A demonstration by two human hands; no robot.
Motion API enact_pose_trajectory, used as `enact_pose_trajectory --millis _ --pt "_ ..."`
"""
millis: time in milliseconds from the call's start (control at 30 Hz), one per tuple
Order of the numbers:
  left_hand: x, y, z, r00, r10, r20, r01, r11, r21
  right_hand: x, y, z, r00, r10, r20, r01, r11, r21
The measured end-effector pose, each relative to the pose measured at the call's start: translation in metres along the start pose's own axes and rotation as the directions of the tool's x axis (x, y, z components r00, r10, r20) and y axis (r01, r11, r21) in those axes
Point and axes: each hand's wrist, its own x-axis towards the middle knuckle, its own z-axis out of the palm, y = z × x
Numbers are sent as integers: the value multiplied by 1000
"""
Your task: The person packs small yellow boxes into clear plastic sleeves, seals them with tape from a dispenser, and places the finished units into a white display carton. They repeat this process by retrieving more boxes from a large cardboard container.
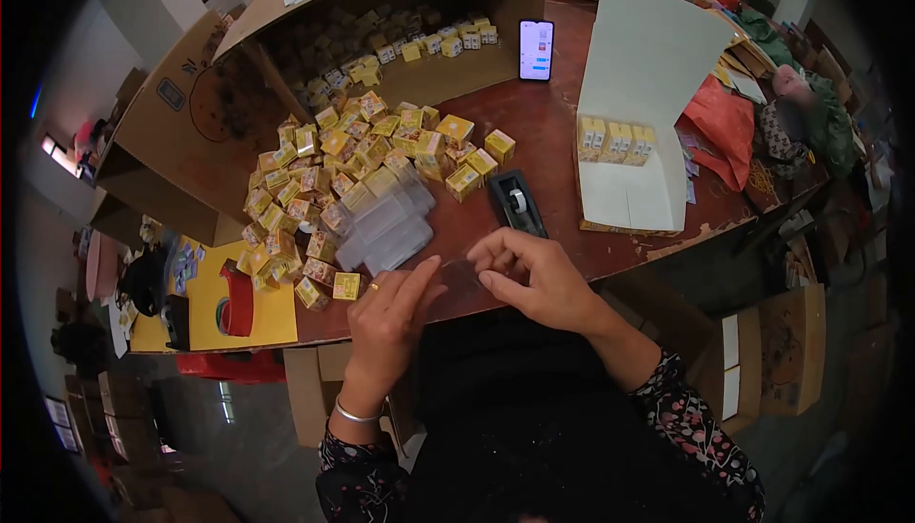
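Over the table's front edge, my left hand (389,315) and my right hand (538,277) face each other with bent fingers. Between their fingertips shows a faint, see-through plastic piece (456,287); its outline is hard to make out. A stack of clear plastic cases (393,225) lies just beyond my left hand. Behind and left of the cases is a heap of small yellow printed boxes (329,156), with a single yellow box (346,286) close to my left fingers. The black tape dispenser (516,205) stands just past my right hand.
A large cardboard box (477,70) on its side holds more small boxes. At right, an open white-lined carton (620,201) contains several small boxes (618,142). A lit phone (536,50) stands at the back. A red tape ring (238,299) rests on yellow card (276,318) at left.
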Motion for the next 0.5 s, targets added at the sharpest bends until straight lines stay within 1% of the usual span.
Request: enact_pose_trajectory --millis 33,67,133,167,200,233,267,333,367,433,467,500 --pt "-1 -1 1 999 46 7 -47 998 29 -2 5 -4 994 71 86 -77 995 63" --pt "-2 -1 1 999 42 30 -42 999 -1 -4 9 -8 976 136 173 -157 980 119" --pt "-4 0 2 996 39 78 -34 997 -62 -5 12 -14 972 67 224 -86 993 75" --pt "-4 2 4 996 31 78 -24 995 -98 -6 12 -17 967 33 252 -48 997 53" --pt "-3 4 6 997 22 75 -12 991 -132 -8 13 -19 946 93 311 -154 972 178" --pt "-4 6 8 997 9 74 3 986 -164 -11 13 -19 915 142 378 -264 919 294" --pt "-6 4 8 991 -12 130 34 985 -168 -14 13 -19 876 178 449 -374 839 396" --pt "-9 -2 10 970 -53 238 95 981 -170 -17 13 -20 843 171 511 -429 785 447" --pt "-9 1 11 963 -44 268 80 989 -124 -19 14 -20 826 165 539 -457 756 469" --pt "-13 13 11 943 -30 330 45 998 -38 -23 19 -18 832 179 525 -470 728 498" --pt "-19 16 10 911 -32 410 34 999 2 -24 23 -15 835 185 518 -477 713 513" --pt "-23 17 12 920 -30 390 26 1000 15 -25 27 -13 835 161 526 -472 701 535"
